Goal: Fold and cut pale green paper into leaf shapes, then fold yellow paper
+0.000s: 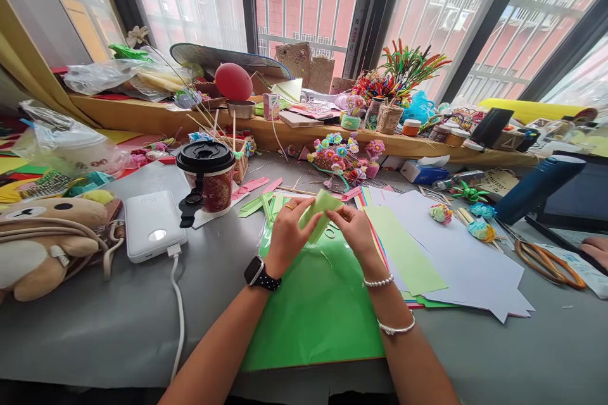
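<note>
A piece of light green paper is held up between my two hands, over a shiny green sheet on the desk. My left hand pinches its left side between thumb and fingers. On its right edge, the fingertips of my right hand are closed. Whether the paper is folded or curled, I cannot tell exactly. Folded green paper strips lie just beyond my left hand. To the right of my right hand, a light green paper strip rests on white paper sheets.
A lidded paper cup and a white power bank with its cable stand left of my arms. Scissors and paper flowers lie at the right. Another person's hand shows at the right edge. Crafts crowd the windowsill ledge.
</note>
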`<state>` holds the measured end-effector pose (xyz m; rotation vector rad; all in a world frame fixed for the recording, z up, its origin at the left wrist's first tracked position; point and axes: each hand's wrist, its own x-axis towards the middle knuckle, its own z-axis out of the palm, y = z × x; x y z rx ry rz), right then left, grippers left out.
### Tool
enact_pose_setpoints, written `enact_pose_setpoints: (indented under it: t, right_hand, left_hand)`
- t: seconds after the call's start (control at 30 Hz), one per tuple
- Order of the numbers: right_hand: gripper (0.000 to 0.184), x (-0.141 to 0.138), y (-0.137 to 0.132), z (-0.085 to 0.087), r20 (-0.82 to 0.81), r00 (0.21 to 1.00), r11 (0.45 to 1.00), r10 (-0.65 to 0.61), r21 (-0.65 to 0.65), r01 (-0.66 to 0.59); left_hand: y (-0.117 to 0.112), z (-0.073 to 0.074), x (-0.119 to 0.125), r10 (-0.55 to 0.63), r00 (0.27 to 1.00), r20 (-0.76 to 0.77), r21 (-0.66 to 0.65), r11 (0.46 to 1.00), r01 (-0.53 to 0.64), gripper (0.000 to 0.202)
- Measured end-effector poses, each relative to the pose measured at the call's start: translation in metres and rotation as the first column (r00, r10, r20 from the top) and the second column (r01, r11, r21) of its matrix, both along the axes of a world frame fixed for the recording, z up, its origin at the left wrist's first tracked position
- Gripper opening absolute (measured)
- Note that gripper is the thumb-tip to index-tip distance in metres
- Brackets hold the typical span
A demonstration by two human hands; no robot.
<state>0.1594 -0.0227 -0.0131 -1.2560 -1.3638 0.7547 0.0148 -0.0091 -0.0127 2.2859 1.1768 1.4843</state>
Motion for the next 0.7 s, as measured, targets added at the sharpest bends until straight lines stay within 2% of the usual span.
enact_pose_setpoints:
  t: [0.07,0.13,0.23,0.33,0.4,0.53,0.7]
  right_hand:
    - [0.027,-0.0013,-0.001,0.0017,-0.014,1.0,1.0,0.013,0.008,-0.013]
    - [0.028,-0.0027,-0.0024,0.004,-0.011,1.0,0.999,0.021,0.025,-0.021]
    - [0.032,-0.004,-0.0043,0.0068,-0.007,0.999,0.998,0.039,0.054,-0.039]
    - [0.033,-0.0036,-0.0049,0.0073,-0.035,0.998,0.996,0.053,0.074,-0.05]
    - [0.032,-0.0028,-0.0046,0.0067,-0.048,0.998,0.995,0.044,0.087,-0.039]
    - [0.031,-0.0013,-0.0036,0.0051,-0.019,1.0,0.994,-0.016,0.108,0.018]
    - [0.029,-0.0025,-0.0035,0.0038,-0.009,1.0,0.998,0.017,0.068,-0.016]
  left_hand:
    - [-0.0005,0.0002,0.0013,-0.068,0.997,0.039,-0.076,0.995,0.071,0.039]
    - [-0.001,0.0013,0.0024,-0.151,0.982,0.112,-0.196,0.966,0.171,0.052]
    - [-0.0015,0.0037,0.0029,-0.235,0.934,0.269,-0.377,0.867,0.327,0.054]
    - [-0.0008,0.0055,0.0015,-0.268,0.855,0.444,-0.462,0.75,0.474,0.049]
    - [0.0004,0.0062,-0.0002,-0.237,0.803,0.547,-0.474,0.703,0.531,0.042]
    - [0.0021,0.0066,-0.0028,-0.101,0.734,0.672,-0.495,0.676,0.546,0.033]
    - [-0.0001,0.007,-0.0016,0.012,0.726,0.688,-0.546,0.667,0.507,0.036]
